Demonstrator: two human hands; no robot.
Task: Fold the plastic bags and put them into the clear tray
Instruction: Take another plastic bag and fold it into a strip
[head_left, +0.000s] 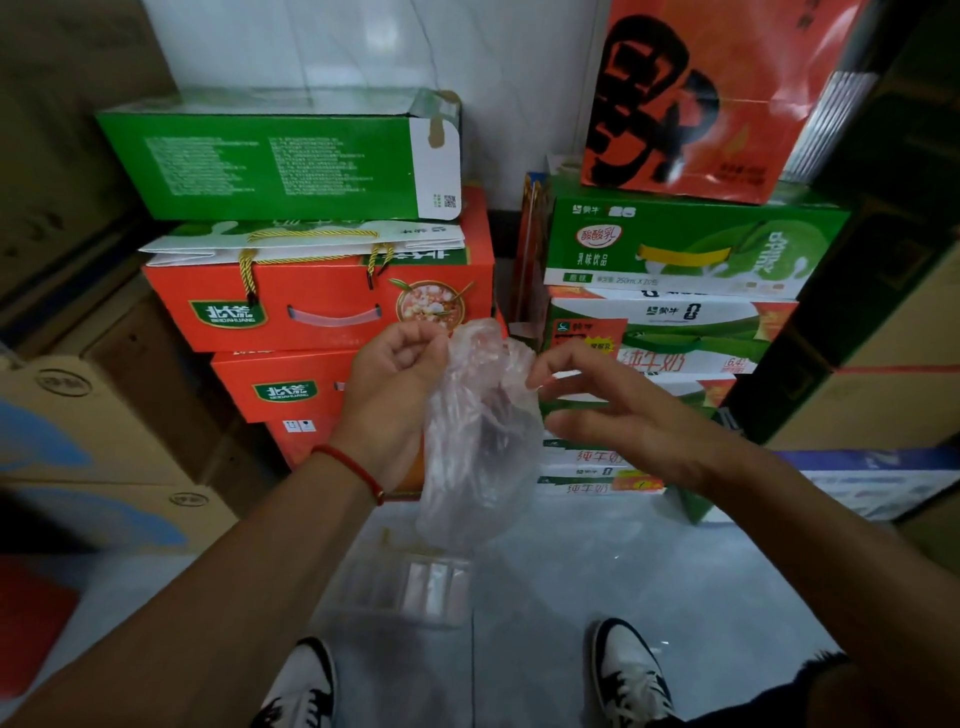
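A crumpled clear plastic bag (478, 431) hangs in the air between my hands, above the floor. My left hand (395, 384), with a red cord at the wrist, pinches the bag's top left edge with curled fingers. My right hand (613, 410) pinches the bag's right edge between thumb and forefinger, the other fingers spread loosely. Below the bag, on the grey floor, lies the clear tray (410, 587), with folded clear plastic inside it.
Stacked orange gift boxes (322, 306) and a green box (275, 156) stand ahead on the left. Green milk cartons (675, 249) with an orange bag (701, 98) on top stand on the right. Brown cartons (93, 431) line the left. My shoes (628, 670) are below.
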